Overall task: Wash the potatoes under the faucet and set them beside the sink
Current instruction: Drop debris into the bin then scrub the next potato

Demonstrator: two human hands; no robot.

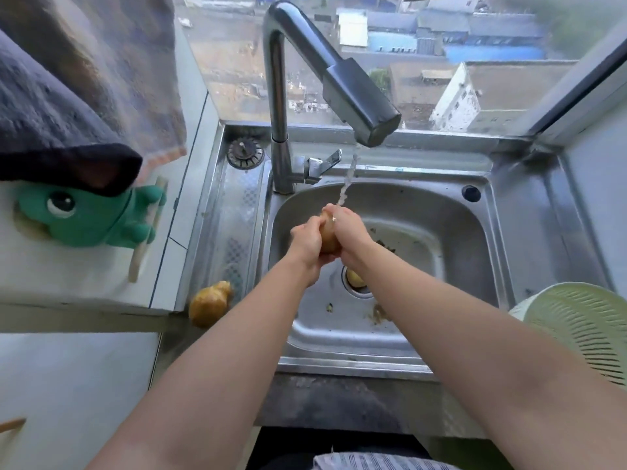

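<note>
A thin stream of water runs from the steel faucet (359,96) into the sink (424,205). Over the basin, my left hand (307,244) and my right hand (351,232) both grip one yellowish potato (328,234) between them, right under the stream. A second potato (354,278) lies on the drain below my right wrist, partly hidden. A third potato (210,303) rests on the steel ledge to the left of the basin.
A pale green colander (576,323) stands at the sink's right edge. A sink strainer plug (245,153) lies at the back left corner. A green toy figure (91,215) sits on the left shelf under hanging dark towels (68,123). A window is behind the faucet.
</note>
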